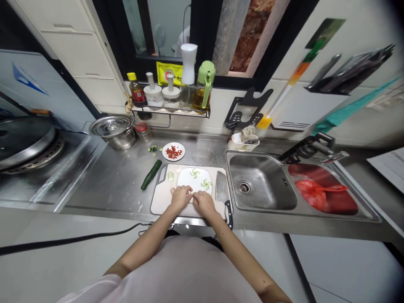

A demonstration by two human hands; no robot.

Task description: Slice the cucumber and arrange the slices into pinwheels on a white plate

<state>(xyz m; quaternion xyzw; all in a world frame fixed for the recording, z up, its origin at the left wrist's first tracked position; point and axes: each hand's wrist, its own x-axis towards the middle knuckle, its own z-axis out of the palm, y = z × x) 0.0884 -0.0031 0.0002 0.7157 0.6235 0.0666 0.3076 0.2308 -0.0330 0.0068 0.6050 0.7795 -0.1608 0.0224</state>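
My left hand and my right hand meet at the near edge of a white plate that lies on a pale cutting board. Both hands have their fingers curled, pinching small cucumber slices between them. Two fans of cucumber slices lie on the plate's far part, and a few more slices sit on the board to the left. A cleaver rests flat on the board's right side, its black handle pointing towards me.
A half cucumber lies left of the board. Behind it are a small dish of red chilli, a lidded steel pot and a bottle rack. A double sink with a red bag is at the right; a stove at the left.
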